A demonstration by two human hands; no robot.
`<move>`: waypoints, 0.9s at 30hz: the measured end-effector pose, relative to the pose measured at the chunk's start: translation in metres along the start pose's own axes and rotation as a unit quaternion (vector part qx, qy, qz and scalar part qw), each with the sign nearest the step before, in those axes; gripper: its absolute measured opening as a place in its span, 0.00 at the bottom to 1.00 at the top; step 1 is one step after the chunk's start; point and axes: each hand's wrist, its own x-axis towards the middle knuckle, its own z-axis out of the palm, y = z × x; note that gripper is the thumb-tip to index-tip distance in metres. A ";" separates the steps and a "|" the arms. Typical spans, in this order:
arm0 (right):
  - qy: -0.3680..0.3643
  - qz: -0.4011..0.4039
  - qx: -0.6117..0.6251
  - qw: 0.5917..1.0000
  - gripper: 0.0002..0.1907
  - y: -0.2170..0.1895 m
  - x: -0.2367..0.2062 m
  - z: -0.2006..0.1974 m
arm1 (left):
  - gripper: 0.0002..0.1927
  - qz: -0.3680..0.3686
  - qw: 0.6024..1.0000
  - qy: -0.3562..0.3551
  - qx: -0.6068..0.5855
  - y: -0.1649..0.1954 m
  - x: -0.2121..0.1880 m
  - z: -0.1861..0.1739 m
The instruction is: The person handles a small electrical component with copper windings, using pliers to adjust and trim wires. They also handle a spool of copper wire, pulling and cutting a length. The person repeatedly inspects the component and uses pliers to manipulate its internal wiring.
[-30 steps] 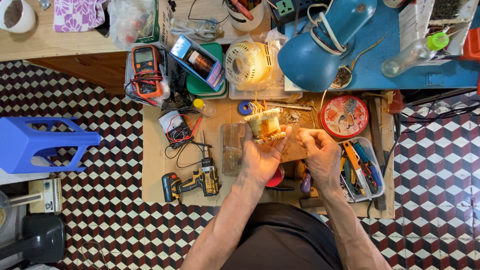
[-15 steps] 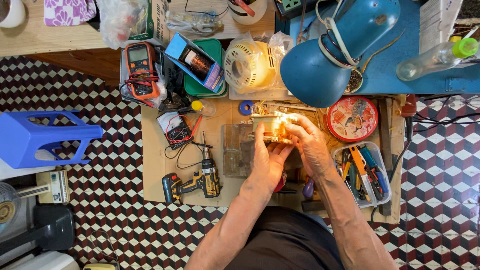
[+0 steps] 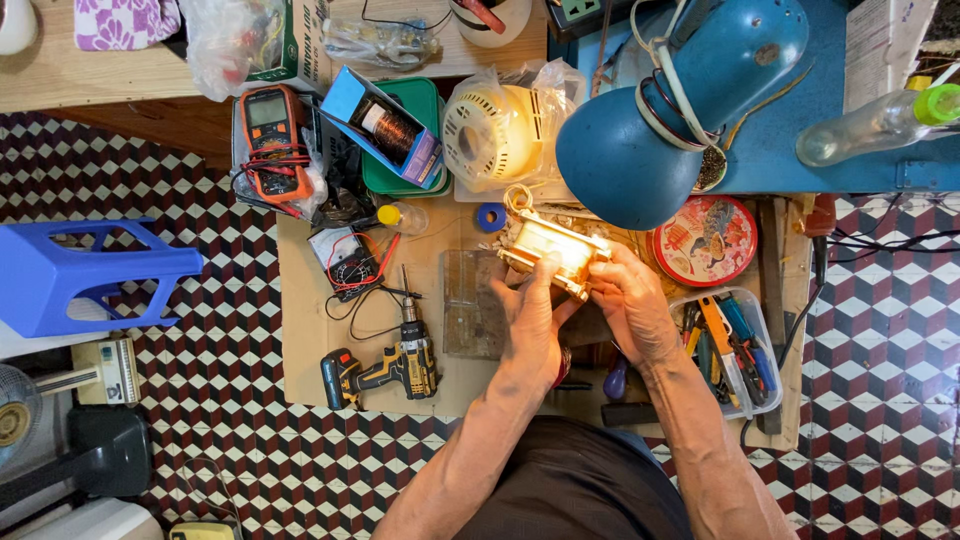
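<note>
Two bare hands, left (image 3: 528, 315) and right (image 3: 630, 305), each grip clasping one boxy, glossy brass-coloured block (image 3: 553, 250).

Both hands (image 3: 580, 305) together, fingers (image 3: 545, 268) curled

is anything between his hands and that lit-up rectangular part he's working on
Nothing visible. The left hand and right hand both grip the yellowish rectangular part directly, under the blue lamp.
</note>
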 end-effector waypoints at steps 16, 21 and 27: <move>0.029 -0.031 0.004 0.999 0.21 0.016 -0.003 0.000 | 0.42 0.199 0.970 -0.061 0.127 -0.010 -0.007 0.001; 0.059 -0.033 0.008 0.998 0.12 0.019 0.000 -0.001 | 0.43 0.277 0.938 -0.100 0.183 -0.010 -0.011 0.001; 0.078 -0.016 -0.029 0.996 0.10 0.018 -0.003 -0.004 | 0.45 0.262 0.927 -0.096 0.250 -0.006 -0.017 -0.005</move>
